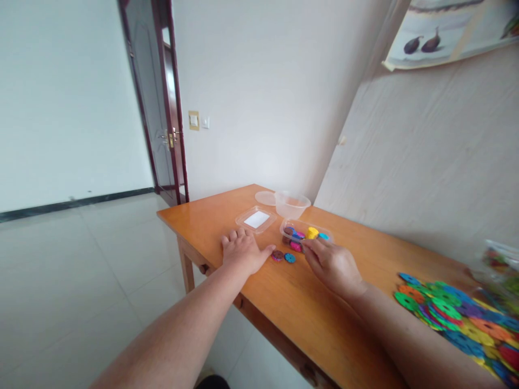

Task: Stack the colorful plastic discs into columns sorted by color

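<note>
My left hand (243,251) lies flat and open on the wooden table (344,313), its thumb pointing toward two loose plastic discs (283,256), one dark pink and one blue. My right hand (330,262) rests beside a clear rectangular container (324,232), with its fingertips curled at the container's near edge. What the fingers pinch, if anything, I cannot make out. Inside the container lie several coloured discs (304,235), yellow, blue, pink and brown.
A clear lid with a white label (257,220) lies behind my left hand. A clear plastic bowl (291,203) and its round lid (265,198) stand farther back. A pile of coloured discs (458,316) and a bag (500,265) lie at right. The table's near edge drops to a tiled floor.
</note>
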Tool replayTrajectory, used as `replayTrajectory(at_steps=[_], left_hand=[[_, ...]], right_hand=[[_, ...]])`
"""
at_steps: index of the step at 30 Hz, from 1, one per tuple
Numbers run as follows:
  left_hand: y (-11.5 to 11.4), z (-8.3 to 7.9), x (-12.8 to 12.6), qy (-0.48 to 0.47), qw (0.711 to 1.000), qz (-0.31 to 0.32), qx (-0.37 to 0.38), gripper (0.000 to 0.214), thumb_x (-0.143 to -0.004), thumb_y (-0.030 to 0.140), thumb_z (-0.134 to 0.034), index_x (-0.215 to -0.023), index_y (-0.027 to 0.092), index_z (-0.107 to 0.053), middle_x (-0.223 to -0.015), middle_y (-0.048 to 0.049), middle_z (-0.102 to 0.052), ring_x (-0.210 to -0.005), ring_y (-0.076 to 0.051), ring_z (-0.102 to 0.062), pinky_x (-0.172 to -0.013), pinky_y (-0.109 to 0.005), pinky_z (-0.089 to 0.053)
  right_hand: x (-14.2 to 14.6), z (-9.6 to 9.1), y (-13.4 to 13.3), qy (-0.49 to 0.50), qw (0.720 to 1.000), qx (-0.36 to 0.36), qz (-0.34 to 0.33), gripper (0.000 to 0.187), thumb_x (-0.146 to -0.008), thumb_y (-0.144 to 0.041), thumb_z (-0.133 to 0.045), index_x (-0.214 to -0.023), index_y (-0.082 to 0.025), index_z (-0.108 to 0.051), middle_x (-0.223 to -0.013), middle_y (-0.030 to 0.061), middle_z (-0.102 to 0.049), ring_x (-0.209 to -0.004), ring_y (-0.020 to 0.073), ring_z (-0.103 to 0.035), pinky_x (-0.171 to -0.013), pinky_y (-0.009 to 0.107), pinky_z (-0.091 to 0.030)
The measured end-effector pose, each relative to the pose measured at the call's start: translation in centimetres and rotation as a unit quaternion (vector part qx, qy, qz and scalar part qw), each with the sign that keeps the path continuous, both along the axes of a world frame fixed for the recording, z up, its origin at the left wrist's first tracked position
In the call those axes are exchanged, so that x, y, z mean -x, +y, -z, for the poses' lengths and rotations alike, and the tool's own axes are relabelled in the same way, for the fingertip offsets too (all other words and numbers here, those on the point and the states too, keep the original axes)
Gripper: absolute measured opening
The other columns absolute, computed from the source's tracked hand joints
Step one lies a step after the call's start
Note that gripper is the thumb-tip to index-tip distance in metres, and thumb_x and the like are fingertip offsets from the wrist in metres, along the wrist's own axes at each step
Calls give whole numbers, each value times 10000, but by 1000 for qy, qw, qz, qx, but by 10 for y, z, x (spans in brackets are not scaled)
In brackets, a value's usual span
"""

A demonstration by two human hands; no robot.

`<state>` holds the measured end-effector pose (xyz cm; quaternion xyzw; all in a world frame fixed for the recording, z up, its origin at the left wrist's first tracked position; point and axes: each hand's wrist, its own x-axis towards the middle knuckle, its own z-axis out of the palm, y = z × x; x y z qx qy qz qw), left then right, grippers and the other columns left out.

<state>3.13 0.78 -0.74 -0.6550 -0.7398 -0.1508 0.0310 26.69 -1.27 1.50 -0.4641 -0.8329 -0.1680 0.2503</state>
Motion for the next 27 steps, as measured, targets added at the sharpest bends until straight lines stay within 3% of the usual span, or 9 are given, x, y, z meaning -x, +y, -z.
replayTrajectory(at_steps=[2, 5, 9, 14, 18, 21, 23, 27], left_hand=[[-1, 0, 0, 4, 1000, 0, -5, 971, -711, 866, -293, -1274, 115, -545, -1273, -231, -565, -1161, -383, -471, -961, -528, -325], [-1, 0, 0, 7, 1000, -2, -10, 939, -713, 866, -290, -1226, 132, -573, -1250, -221, -576, -1153, -378, -476, -961, -525, -328], [-2, -2, 1, 6, 1000, -1, -6, 903, -721, 861, -288, -1210, 160, -579, -1263, -212, -573, -1165, -370, -470, -963, -509, -325], [-2, -4, 2, 9, 1000, -1, 6, 929, -715, 868, -285, -1239, 154, -567, -1277, -214, -569, -1178, -372, -464, -967, -512, -325], [-1, -4, 2, 8, 1000, 0, 10, 963, -713, 872, -277, -1278, 141, -549, -1291, -222, -561, -1183, -375, -462, -962, -509, -327], [-1, -2, 2, 6, 1000, 2, 5, 966, -714, 869, -282, -1280, 135, -553, -1281, -226, -566, -1173, -376, -466, -951, -506, -332], [-1, -1, 1, 7, 1000, 1, -4, 960, -717, 868, -280, -1273, 137, -557, -1269, -226, -574, -1166, -375, -471, -948, -506, -335], [-1, 0, 1, 13, 1000, -4, -8, 952, -720, 869, -268, -1268, 146, -556, -1275, -220, -574, -1171, -375, -474, -963, -516, -332]], right_hand=[[9, 4, -5, -38, 997, 54, -31, 291, -984, -347, -430, -1098, -226, -669, -1022, 72, -726, -890, 179, -668, -728, 266, -461], [22, 8, -9, -81, 991, 105, -7, 267, -966, -372, -453, -976, -222, -673, -972, 69, -729, -868, 192, -663, -716, 284, -456], [26, 11, -7, -107, 987, 118, -7, 304, -986, -343, -408, -862, -212, -653, -898, 54, -726, -822, 183, -657, -695, 283, -439], [18, 7, -4, -83, 996, 44, -2, 318, -996, -313, -390, -878, -199, -663, -862, 64, -712, -786, 181, -648, -673, 279, -421], [3, -6, 2, 21, 997, -58, 54, 326, -1008, -333, -387, -1074, -187, -671, -944, 85, -722, -853, 191, -663, -688, 266, -423], [-7, -11, 5, 49, 989, -83, 108, 342, -1003, -317, -393, -1212, -187, -631, -996, 88, -729, -837, 200, -673, -643, 269, -417], [-8, -8, 4, 35, 994, -54, 93, 343, -1003, -315, -388, -1209, -193, -633, -1019, 83, -730, -842, 199, -678, -643, 271, -424], [8, 1, -5, -41, 997, 63, -11, 290, -988, -342, -420, -1086, -230, -668, -1024, 55, -732, -886, 186, -672, -709, 268, -444]])
